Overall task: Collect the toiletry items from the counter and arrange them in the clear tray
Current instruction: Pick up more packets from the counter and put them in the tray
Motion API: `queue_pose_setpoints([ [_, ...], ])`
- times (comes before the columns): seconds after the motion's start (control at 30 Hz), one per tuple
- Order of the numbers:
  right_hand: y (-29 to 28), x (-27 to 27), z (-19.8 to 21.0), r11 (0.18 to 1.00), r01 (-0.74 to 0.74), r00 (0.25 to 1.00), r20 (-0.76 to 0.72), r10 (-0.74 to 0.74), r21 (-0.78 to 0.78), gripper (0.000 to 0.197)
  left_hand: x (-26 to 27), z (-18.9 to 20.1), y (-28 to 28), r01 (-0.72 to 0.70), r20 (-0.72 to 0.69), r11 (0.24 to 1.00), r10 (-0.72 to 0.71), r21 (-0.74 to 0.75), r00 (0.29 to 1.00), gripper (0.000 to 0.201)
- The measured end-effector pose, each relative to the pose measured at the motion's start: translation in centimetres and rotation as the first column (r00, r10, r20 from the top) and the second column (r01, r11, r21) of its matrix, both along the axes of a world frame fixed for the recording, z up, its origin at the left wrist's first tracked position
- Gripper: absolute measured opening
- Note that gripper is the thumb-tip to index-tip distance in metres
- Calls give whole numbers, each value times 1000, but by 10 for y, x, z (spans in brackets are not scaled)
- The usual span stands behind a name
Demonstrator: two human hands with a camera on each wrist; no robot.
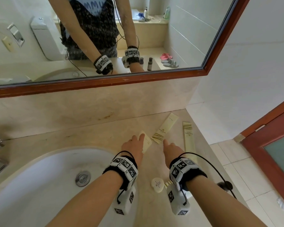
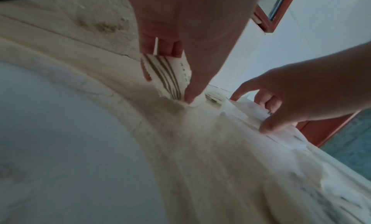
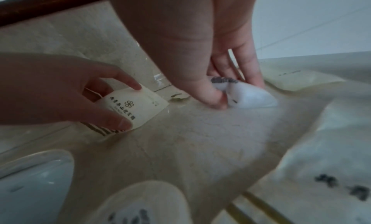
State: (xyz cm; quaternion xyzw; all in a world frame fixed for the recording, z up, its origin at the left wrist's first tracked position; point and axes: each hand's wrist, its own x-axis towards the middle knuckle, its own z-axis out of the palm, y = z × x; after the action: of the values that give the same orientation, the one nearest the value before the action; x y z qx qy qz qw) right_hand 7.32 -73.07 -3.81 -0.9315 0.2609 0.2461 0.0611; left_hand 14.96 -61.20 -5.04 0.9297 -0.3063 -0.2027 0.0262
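Left hand (image 1: 132,147) grip: thumb and fingers pinch a small cream sachet (image 1: 146,142) with brown stripes at one end, one edge lifted off the worktop (image 1: 88,135), just right of the sink (image 1: 39,177).

Right hand (image 1: 171,149) grip: thumb and fingers (image 3: 208,94) pinch a small white packet (image 3: 251,95) against the worktop; in the head view the hand hides it.

Other toiletries on the worktop:
- long cream sachet (image 1: 165,128), lying diagonally, striped end just ahead of both hands.
- second long sachet (image 1: 189,136), right of the right hand, near the worktop's right edge.
- round white soap packet (image 1: 157,185), between the two wrists, near the front edge; a striped item (image 1: 168,184) touches its right side, mostly hidden by the wrist camera.

Clear tray: can't place it in any view; the left wrist view is too blurred to tell.

Mirror (image 1: 170,38) above the backsplash reflects two small dark bottles (image 1: 149,63).
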Motion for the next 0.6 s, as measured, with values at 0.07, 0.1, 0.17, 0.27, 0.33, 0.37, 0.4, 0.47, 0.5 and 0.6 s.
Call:
queue_pose_setpoints([
  [0.07,3,3,5,999,-38,999,32,38,-11,59,1,3,4,5,9,999,-4,-41,1000,67],
  [0.1,6,5,8,998,-56,997,49,57,-17,59,2,5,7,7,21,998,-6,-55,1000,67],
  [0.17,11,11,14,996,-87,992,89,89,-27,62,4,11,14,-2,45,997,5,-72,999,67],
  [0.27,22,21,22,990,-135,982,125,138,-36,66,9,22,31,-42,68,995,49,-91,996,66],
  [0.33,34,27,28,982,-180,974,130,186,-52,65,12,29,47,-84,83,991,93,-101,992,66],
  [0.37,41,30,31,977,-206,969,129,212,-61,66,13,32,57,-106,92,989,116,-106,989,66],
  [0.4,48,32,34,971,-229,963,130,236,-67,65,13,35,66,-128,99,986,139,-109,985,65],
  [0.47,67,36,40,953,-295,943,135,303,-72,63,13,40,90,-186,116,975,199,-119,973,65],
  [0.5,77,38,43,942,-329,933,133,335,-68,62,13,42,103,-214,122,969,229,-127,966,64],
  [0.6,111,45,49,903,-426,895,120,429,-47,64,8,47,141,-289,118,949,304,-128,945,64],
])
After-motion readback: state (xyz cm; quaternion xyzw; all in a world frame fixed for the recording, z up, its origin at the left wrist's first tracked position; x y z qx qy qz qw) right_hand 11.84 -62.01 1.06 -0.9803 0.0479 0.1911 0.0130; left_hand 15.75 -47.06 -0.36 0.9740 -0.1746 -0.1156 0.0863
